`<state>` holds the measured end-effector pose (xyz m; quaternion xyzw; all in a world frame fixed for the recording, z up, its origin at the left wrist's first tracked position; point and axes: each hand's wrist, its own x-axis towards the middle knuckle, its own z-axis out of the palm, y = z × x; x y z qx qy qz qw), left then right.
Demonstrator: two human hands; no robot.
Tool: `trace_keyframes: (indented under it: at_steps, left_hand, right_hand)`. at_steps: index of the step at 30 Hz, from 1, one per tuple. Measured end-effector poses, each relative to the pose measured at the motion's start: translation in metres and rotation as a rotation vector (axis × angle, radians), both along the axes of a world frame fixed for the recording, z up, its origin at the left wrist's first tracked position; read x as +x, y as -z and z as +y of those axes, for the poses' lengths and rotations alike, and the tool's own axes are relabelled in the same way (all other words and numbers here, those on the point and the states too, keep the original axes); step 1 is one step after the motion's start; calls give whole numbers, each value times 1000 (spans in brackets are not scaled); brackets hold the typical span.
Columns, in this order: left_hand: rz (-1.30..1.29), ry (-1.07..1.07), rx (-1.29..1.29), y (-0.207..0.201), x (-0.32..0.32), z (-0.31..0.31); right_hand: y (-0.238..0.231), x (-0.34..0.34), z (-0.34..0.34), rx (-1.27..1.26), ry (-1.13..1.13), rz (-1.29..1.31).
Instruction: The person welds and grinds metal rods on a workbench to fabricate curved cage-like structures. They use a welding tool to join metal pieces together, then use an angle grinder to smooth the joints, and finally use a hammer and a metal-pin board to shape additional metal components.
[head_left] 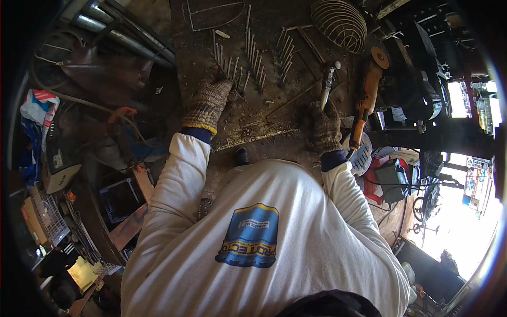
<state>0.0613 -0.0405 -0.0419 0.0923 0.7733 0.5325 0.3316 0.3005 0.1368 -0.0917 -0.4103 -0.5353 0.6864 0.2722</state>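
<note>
My left hand, in a brown knitted glove, is at the lower end of a row of short metal rods. Its fingers are curled, and what they hold, if anything, is hidden. Two more slanted rows of similar rods run alongside on the dark work table. My right hand, gloved the same way, is closed at the lower end of a shiny tapered metal tool. The rounded end of that tool points away from me.
An orange angle grinder lies just right of my right hand, disc at the far end. A domed wire cage sits at the back of the table. A bent wire frame is at the far left. Metal pipes lie beyond the left edge.
</note>
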Motion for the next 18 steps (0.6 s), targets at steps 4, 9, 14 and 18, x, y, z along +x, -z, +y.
trace_keyframes:
  at_steps: [4,9,14,18]
  left_hand:
    - [47,1,-63,-7,1,2]
    - [4,-76,-49,-2,3,4]
    - [105,15,-182,-10,1,4]
    - [132,-23,2,37,-12,0]
  right_hand:
    - [-12,-1,-5,-96,-11,67]
    - [-11,-3,-6,-56,-5,57]
    - [-13,-2,-4,-26,-20,19]
    - [-15,-3,-4,-82,-23,5]
